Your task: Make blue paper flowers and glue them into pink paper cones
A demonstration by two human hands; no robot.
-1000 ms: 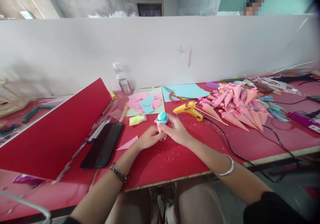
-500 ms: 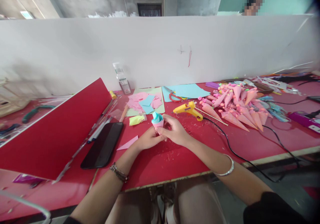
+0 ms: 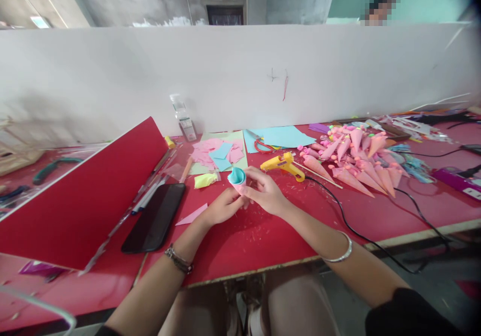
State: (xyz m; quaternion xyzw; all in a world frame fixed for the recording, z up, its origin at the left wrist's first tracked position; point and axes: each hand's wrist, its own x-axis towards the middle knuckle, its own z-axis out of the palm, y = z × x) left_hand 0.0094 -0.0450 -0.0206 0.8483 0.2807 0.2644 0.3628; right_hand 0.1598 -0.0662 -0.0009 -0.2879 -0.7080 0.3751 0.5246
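Note:
Both hands hold a small pink paper cone (image 3: pixel 239 186) with a curled light-blue paper roll (image 3: pixel 236 176) in its open top. My left hand (image 3: pixel 221 209) grips the cone's lower part from the left. My right hand (image 3: pixel 265 195) pinches its right side, fingers bent around it. The cone stands a little above the red table (image 3: pixel 240 241), tilted to the left. A yellow glue gun (image 3: pixel 282 164) lies just beyond my right hand, its black cord trailing to the right.
A pile of finished pink cones (image 3: pixel 356 163) lies at the right. Pink, blue and green paper sheets (image 3: pixel 221 153) lie behind the hands. A black phone (image 3: pixel 155 217) and a raised red board (image 3: pixel 78 196) are on the left. A white partition (image 3: pixel 240 75) closes the back.
The cone has tipped from upright to leaning left and shifted slightly left, and the blue roll sits lower in it. My right fingers have moved along its side.

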